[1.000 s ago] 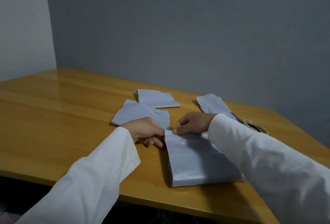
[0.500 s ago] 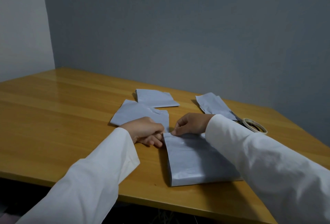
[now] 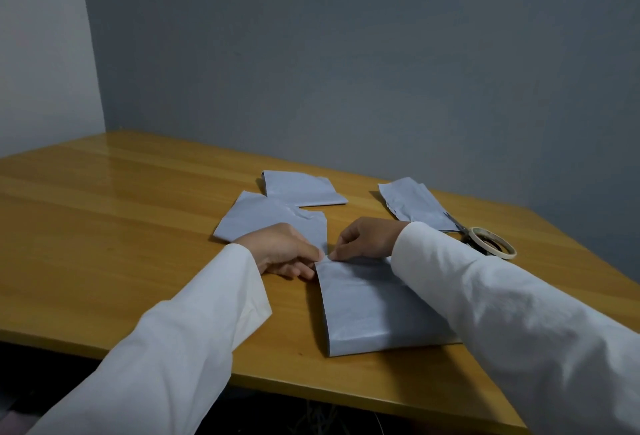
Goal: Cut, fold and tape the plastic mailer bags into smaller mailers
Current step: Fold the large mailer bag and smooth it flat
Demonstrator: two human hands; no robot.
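Observation:
A grey folded mailer bag (image 3: pixel 367 310) lies flat near the front edge of the wooden table (image 3: pixel 121 226). My left hand (image 3: pixel 284 251) pinches its far left corner with curled fingers. My right hand (image 3: pixel 367 239) pinches the same far edge just beside it, fingertips almost meeting those of the left. My right sleeve covers the mailer's right side. A roll of tape (image 3: pixel 491 247) and scissors (image 3: pixel 460 230) lie to the right.
Three other grey mailer pieces lie further back: one (image 3: pixel 270 220) behind my left hand, one (image 3: pixel 301 188) beyond it, one (image 3: pixel 412 202) at the right by the scissors. A grey wall stands behind the table. The table's front edge runs below my sleeves.
Both hands stay at the mailer's far edge; the fingertips have drawn slightly closer together. The mailer has not shifted.

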